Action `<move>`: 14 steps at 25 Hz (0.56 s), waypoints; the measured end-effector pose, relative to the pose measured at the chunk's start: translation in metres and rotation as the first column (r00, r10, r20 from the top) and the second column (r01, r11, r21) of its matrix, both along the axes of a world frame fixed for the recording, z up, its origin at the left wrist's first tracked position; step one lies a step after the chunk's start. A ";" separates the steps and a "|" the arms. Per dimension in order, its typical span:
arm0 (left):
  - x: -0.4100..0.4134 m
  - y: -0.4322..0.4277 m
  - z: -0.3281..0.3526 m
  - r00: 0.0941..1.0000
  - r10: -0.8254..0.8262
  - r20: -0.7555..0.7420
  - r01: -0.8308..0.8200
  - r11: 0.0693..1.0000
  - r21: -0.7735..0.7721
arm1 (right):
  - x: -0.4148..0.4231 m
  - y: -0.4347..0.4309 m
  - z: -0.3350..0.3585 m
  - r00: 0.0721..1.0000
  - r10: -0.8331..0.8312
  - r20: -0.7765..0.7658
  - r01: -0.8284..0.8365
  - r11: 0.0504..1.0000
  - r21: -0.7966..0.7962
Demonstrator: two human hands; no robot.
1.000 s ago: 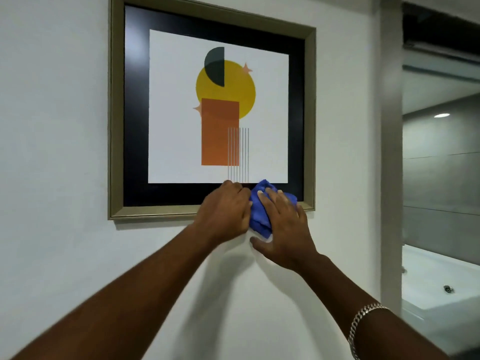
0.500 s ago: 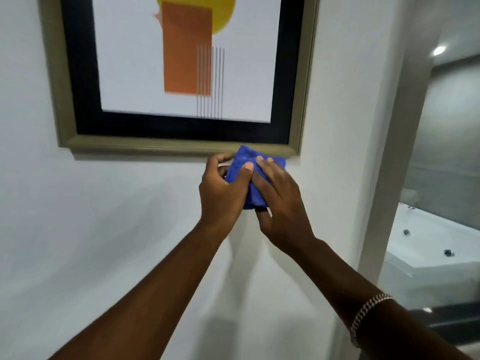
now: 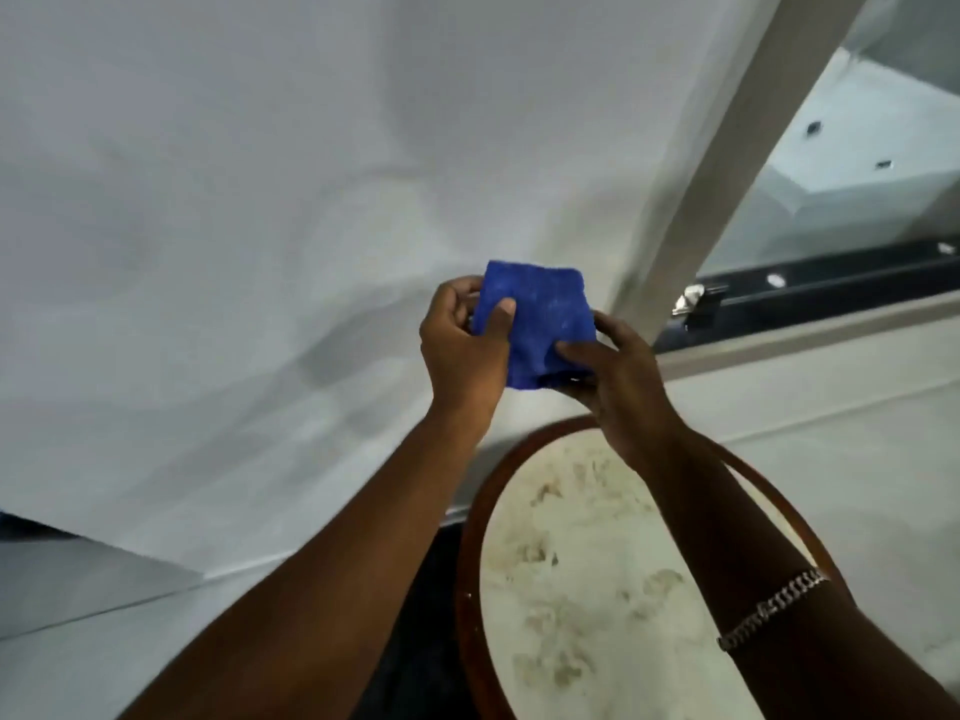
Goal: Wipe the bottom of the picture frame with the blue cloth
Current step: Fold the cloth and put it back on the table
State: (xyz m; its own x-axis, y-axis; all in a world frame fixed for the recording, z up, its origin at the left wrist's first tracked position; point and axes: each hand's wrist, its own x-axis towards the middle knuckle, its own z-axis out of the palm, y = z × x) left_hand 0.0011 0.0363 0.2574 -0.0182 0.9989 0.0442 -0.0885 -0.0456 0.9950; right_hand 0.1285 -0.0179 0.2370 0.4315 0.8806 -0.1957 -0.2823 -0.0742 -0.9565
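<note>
The left hand (image 3: 464, 339) and right hand (image 3: 615, 371) both pinch the blue cloth (image 3: 535, 327), held in the air before the wall (image 3: 260, 200). Folding it flat should present a clean face; the picture frame is out of view.

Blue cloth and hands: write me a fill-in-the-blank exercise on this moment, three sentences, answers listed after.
1. The blue cloth is held by ____ hands at once, the left hand and the right hand.
2. A chain bracelet sits on the ____ wrist.
3. Below the hands stands a round table whose pale top has a ____ rim.

Missing words: both; right; brown
</note>
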 end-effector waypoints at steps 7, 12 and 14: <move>0.018 -0.029 -0.210 0.957 -0.216 -0.192 0.129 0.914 -0.385 | 0.023 -0.032 -0.217 0.965 -0.155 0.210 0.224 0.905 -0.362; 0.019 -0.039 -0.291 0.823 -0.246 -0.512 0.079 0.942 -0.327 | 0.002 -0.037 -0.305 0.865 -0.082 0.496 0.317 0.855 -0.411; 0.012 -0.040 -0.304 0.762 -0.308 -0.570 0.146 0.939 -0.312 | 0.000 -0.038 -0.321 0.796 0.062 0.602 0.275 0.849 -0.451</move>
State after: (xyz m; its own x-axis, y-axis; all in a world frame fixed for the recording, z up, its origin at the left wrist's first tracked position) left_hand 0.0134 -0.0038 -0.0462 0.1598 0.9503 -0.2673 0.5536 0.1379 0.8213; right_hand 0.1286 -0.0562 -0.0838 0.6909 0.6720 -0.2667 0.2702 -0.5822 -0.7668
